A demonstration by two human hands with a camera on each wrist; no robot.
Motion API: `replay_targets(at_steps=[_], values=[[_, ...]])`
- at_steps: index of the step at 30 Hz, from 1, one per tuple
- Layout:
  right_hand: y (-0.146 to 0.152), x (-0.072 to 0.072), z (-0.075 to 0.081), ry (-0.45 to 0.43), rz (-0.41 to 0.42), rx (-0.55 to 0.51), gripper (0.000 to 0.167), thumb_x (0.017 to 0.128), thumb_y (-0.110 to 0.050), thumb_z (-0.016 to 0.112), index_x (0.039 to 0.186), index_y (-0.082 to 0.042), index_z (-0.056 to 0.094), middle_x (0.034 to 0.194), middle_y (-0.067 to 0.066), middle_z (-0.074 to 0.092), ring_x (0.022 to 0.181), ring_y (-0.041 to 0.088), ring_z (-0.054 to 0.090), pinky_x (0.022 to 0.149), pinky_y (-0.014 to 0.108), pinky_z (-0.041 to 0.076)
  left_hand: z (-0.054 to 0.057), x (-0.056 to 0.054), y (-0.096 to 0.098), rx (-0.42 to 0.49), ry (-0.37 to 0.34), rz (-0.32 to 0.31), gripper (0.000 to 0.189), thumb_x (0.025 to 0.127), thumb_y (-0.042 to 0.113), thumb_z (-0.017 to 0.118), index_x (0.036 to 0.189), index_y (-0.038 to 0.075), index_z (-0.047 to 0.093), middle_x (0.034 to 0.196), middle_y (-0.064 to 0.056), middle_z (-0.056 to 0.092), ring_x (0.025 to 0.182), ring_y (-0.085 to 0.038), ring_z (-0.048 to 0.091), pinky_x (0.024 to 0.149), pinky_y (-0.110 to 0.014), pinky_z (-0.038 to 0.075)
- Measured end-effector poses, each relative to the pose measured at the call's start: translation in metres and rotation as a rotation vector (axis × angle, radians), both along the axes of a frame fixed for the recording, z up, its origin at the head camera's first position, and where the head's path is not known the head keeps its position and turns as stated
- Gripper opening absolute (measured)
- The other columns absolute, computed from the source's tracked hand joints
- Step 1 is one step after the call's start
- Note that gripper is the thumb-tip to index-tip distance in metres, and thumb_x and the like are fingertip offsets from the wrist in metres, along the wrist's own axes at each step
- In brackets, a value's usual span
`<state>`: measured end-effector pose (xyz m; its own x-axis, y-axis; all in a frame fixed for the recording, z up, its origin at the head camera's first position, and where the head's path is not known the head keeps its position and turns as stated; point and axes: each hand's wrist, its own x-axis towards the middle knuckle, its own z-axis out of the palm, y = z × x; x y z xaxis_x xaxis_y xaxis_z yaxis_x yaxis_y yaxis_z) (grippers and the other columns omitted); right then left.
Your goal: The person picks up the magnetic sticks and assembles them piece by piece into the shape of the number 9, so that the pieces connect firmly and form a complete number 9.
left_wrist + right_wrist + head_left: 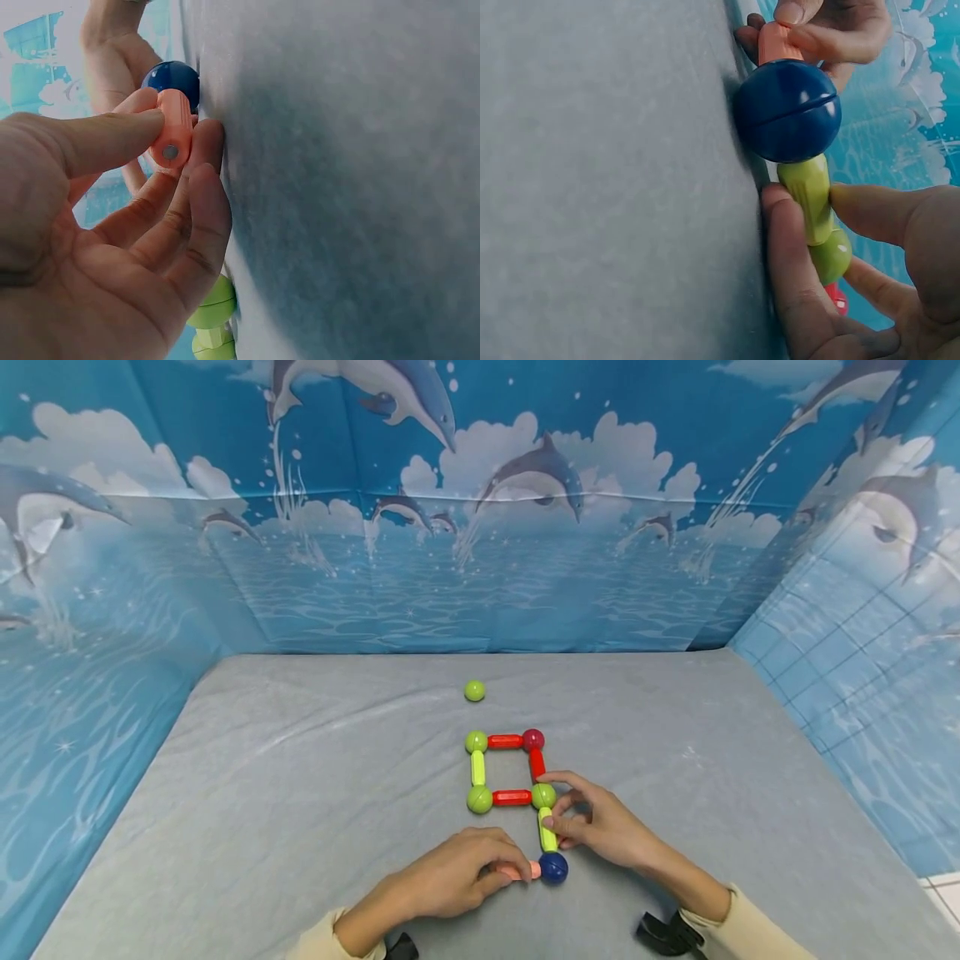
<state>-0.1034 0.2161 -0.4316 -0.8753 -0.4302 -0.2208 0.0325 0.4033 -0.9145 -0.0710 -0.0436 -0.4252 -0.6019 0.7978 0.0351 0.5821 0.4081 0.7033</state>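
Note:
My left hand [461, 872] pinches an orange rod [175, 127] between thumb and fingers. One end of that rod meets a blue ball [553, 867]; a grey metal dot shows on its other end. With thumb and fingers, my right hand [603, 822] holds a yellow-green rod [807, 196] that joins the blue ball to a green ball [543, 795]. This green ball is a corner of a square of rods and balls lying on the cloth. Red rods [512, 797] form three sides, a yellow-green rod [477, 768] the left one. A red ball [533, 740] sits at the far right corner.
A loose green ball [475, 691] lies behind the square. Grey cloth [315, 760] covers the table. Blue dolphin-print sheets [480, 568] hang at the back and both sides. Black straps [663, 935] are on the wrists.

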Motion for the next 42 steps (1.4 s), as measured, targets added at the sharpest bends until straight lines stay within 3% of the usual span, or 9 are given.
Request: replay_targets(at_steps=[5, 9, 14, 20, 25, 33, 42], values=[[0.005, 0.007, 0.006, 0.055, 0.099, 0.043, 0.058, 0.098, -0.025, 0.067, 0.147, -0.016, 0.04, 0.105, 0.015, 0.062, 0.073, 0.024, 0.071, 0.064, 0.034, 0.059, 0.0, 0.0, 0.001, 0.004, -0.064, 0.036, 0.022, 0.097, 0.011, 0.065, 0.116, 0.023, 0.065, 0.111, 0.014, 0.067, 0.099, 0.005, 0.059, 0.088, -0.02, 0.049], [0.008, 0.014, 0.01, 0.042, 0.164, 0.066, 0.048, 0.1, -0.028, 0.063, 0.142, -0.016, 0.043, 0.105, 0.013, 0.065, 0.072, 0.024, 0.07, 0.062, 0.036, 0.059, 0.0, -0.002, 0.002, 0.017, -0.124, 0.07, 0.023, 0.094, 0.008, 0.069, 0.112, 0.02, 0.062, 0.104, 0.012, 0.067, 0.09, 0.005, 0.06, 0.08, -0.017, 0.051], [0.008, 0.019, 0.01, -0.003, 0.245, 0.076, 0.041, 0.101, -0.03, 0.062, 0.138, -0.017, 0.051, 0.104, 0.01, 0.062, 0.069, 0.021, 0.069, 0.062, 0.035, 0.058, 0.0, -0.002, 0.002, 0.028, -0.147, 0.102, 0.021, 0.093, 0.01, 0.072, 0.108, 0.019, 0.062, 0.099, 0.012, 0.067, 0.084, 0.006, 0.06, 0.077, -0.017, 0.051], [0.005, 0.026, 0.007, 0.078, 0.349, 0.057, 0.028, 0.101, -0.027, 0.062, 0.127, -0.016, 0.063, 0.099, 0.008, 0.054, 0.062, 0.009, 0.062, 0.058, 0.028, 0.054, -0.001, -0.003, 0.002, 0.039, -0.146, 0.115, 0.019, 0.093, 0.011, 0.072, 0.108, 0.017, 0.062, 0.097, 0.01, 0.068, 0.082, 0.007, 0.059, 0.074, -0.016, 0.051], [0.001, 0.03, 0.005, 0.127, 0.343, 0.076, 0.022, 0.097, -0.031, 0.067, 0.116, -0.021, 0.07, 0.092, 0.004, 0.051, 0.059, 0.005, 0.058, 0.053, 0.025, 0.051, -0.002, -0.002, 0.002, 0.044, -0.169, 0.114, 0.018, 0.094, 0.012, 0.071, 0.109, 0.016, 0.062, 0.097, 0.007, 0.068, 0.08, 0.007, 0.059, 0.071, -0.014, 0.051], [-0.001, 0.031, 0.003, 0.11, 0.312, 0.075, 0.018, 0.095, -0.031, 0.07, 0.11, -0.02, 0.072, 0.09, 0.005, 0.051, 0.055, 0.009, 0.061, 0.051, 0.024, 0.05, -0.001, -0.002, 0.0, 0.05, -0.193, 0.099, 0.021, 0.094, 0.011, 0.071, 0.112, 0.014, 0.062, 0.098, 0.006, 0.068, 0.08, 0.007, 0.059, 0.072, -0.013, 0.052], [-0.002, 0.029, 0.002, 0.11, 0.315, 0.084, 0.018, 0.096, -0.033, 0.069, 0.109, -0.021, 0.072, 0.09, 0.006, 0.051, 0.056, 0.009, 0.062, 0.054, 0.024, 0.05, 0.013, -0.014, -0.014, 0.072, -0.187, 0.131, 0.033, 0.094, 0.012, 0.071, 0.125, 0.009, 0.063, 0.107, -0.001, 0.069, 0.088, 0.004, 0.062, 0.08, -0.018, 0.053]])
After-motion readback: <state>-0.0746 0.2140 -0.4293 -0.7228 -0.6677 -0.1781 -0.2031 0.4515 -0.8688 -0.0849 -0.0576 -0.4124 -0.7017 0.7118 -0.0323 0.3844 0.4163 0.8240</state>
